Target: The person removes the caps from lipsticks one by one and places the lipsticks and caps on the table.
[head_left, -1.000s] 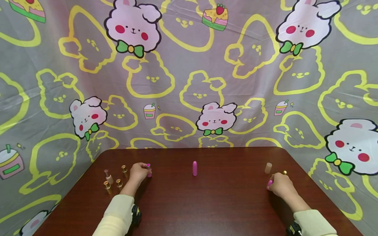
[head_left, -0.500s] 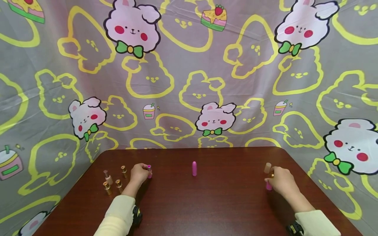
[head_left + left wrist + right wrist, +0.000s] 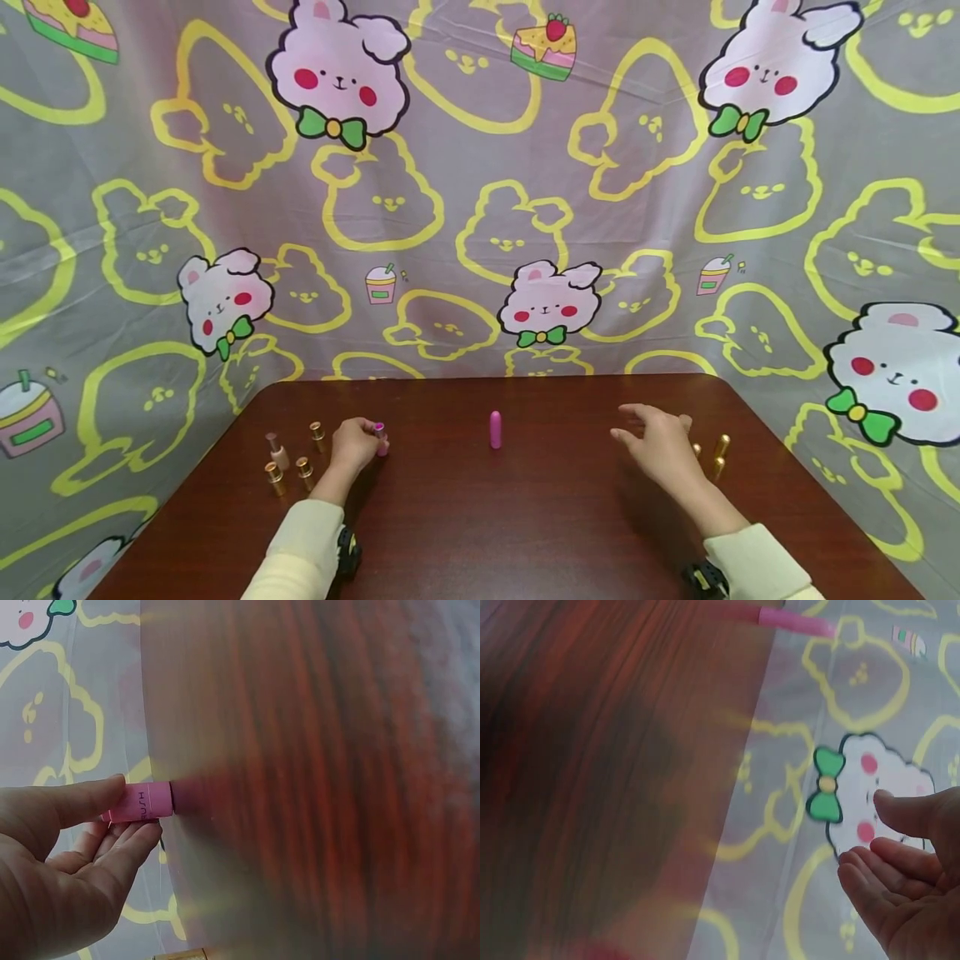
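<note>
My left hand pinches an upright pink lipstick tube between thumb and fingers at the left of the table. In the left wrist view this lipstick tube bears dark lettering, and its base is close to the wood. My right hand hovers over the right side with thumb and fingers spread, holding nothing. Between the hands a pink bullet-shaped lipstick stands upright; it also shows in the right wrist view as a pink lipstick. Gold caps stand just right of my right hand, one partly hidden.
Several gold-topped lipstick tubes and a pale bottle with a brownish-pink top stand left of my left hand. A pale cap peeks from behind my right hand. The brown table ends at a patterned cloth.
My right hand has let go of the small pink piece it held, opened and moved left; the piece is now out of sight in the head view. My left hand has barely moved.
</note>
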Motion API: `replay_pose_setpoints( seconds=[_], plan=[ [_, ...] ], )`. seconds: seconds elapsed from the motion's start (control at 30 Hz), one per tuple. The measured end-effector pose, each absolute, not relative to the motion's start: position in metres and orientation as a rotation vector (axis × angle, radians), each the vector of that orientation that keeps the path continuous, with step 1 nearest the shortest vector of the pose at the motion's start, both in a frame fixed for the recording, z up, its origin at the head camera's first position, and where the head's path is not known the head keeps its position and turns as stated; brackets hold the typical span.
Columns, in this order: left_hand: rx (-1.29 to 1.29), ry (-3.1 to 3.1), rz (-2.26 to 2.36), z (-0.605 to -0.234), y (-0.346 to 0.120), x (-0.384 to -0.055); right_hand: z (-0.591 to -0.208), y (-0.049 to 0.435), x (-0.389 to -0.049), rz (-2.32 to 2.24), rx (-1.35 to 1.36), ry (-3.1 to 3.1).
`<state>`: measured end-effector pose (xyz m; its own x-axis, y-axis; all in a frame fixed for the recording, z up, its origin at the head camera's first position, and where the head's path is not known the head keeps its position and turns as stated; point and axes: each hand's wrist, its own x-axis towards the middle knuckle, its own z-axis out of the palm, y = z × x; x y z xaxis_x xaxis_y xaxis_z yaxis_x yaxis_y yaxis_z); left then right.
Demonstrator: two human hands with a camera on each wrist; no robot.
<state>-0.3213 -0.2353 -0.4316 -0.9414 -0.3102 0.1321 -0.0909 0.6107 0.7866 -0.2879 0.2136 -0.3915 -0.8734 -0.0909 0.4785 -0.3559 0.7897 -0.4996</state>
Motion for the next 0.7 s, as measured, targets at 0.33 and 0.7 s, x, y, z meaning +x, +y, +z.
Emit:
replay_pose_setpoints(
  seconds=[0.33, 0.7],
  plan=[
    [0.326, -2.585, -1.215, -0.433, -0.238, -0.319, -0.398, 0.161, -0.306, 1.079, 0.453, -2.538],
    [0.292, -2.596, -1.176, -0.434, -0.24, -0.32, -0.407, 0.115, -0.324, 1.195, 0.466, -2.568]
  ],
)
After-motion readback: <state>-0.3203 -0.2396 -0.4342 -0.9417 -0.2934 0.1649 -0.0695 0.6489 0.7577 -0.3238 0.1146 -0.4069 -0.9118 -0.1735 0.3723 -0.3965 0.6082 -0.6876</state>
